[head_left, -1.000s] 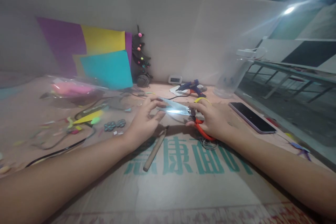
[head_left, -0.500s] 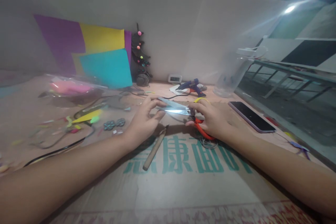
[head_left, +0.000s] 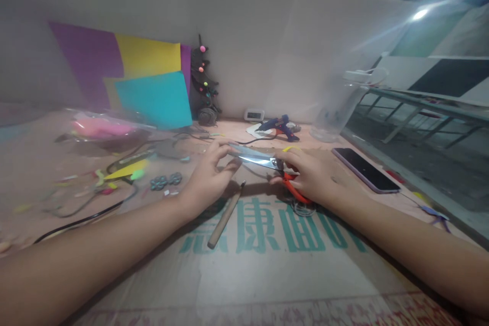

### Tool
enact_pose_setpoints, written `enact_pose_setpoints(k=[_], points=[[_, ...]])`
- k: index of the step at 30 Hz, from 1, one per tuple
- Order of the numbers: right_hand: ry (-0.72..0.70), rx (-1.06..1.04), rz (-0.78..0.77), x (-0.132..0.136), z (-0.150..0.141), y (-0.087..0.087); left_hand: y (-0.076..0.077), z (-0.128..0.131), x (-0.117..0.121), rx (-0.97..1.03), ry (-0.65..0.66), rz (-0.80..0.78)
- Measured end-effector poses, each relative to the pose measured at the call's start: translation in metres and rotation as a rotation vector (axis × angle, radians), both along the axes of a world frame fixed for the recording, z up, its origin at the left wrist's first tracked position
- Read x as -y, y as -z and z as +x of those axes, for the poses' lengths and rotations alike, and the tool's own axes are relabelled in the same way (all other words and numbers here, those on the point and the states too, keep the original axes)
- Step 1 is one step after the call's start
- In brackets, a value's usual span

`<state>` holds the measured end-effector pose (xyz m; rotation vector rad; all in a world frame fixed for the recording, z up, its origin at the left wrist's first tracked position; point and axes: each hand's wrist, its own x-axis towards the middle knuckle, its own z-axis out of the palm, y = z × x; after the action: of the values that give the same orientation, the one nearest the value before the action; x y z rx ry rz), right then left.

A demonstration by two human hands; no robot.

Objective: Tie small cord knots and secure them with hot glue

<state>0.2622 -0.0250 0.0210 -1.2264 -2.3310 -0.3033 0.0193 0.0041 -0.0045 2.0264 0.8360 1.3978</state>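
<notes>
My right hand (head_left: pixel 303 170) grips a pair of scissors (head_left: pixel 260 157) by its red and yellow handles, with the blades pointing left and nearly together. At the blade tips is my left hand (head_left: pixel 214 170), its thumb and fingers curled in a pinch. Whatever lies between those fingers, if anything, is too small or hidden to make out. Below the scissors a grey-brown pencil-like stick (head_left: pixel 226 216) with a dark tip lies slanted on the printed cardboard (head_left: pixel 267 275). A small coil of thin wire (head_left: pixel 303 208) rests under my right hand.
A glue gun (head_left: pixel 280 127) and a small digital clock (head_left: pixel 254 114) are at the back. To the right lies a phone (head_left: pixel 364 169) near a clear container (head_left: pixel 332 117). On the left are beaded flowers (head_left: pixel 165 181), scraps and a plastic bag (head_left: pixel 103 127). Coloured sheets (head_left: pixel 155 99) lean behind.
The scissor blades have come closer together, and the yellow handle has dropped lower behind my right hand. My left hand stays at the tips.
</notes>
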Motion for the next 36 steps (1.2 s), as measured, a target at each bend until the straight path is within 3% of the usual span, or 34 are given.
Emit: enact_pose_setpoints(k=[5,8,14,20,26,36], points=[[0.054,-0.023,-0.106,0.008,-0.011,-0.012,-0.001,0.000,0.001,-0.048,-0.052,0.023],[0.095,-0.097,-0.095,0.008,-0.012,-0.017,-0.003,0.000,0.002,-0.053,-0.064,0.016],[0.139,-0.214,-0.142,-0.006,0.009,-0.018,-0.006,-0.001,0.006,-0.115,-0.062,0.011],[0.009,-0.042,0.007,-0.004,0.013,-0.017,0.001,-0.001,-0.001,-0.036,-0.031,-0.012],[0.073,0.180,0.041,0.010,-0.002,-0.018,0.004,-0.002,-0.004,-0.028,-0.019,-0.059],[0.116,0.175,0.073,0.010,-0.002,-0.015,0.002,-0.002,0.000,0.034,0.039,-0.059]])
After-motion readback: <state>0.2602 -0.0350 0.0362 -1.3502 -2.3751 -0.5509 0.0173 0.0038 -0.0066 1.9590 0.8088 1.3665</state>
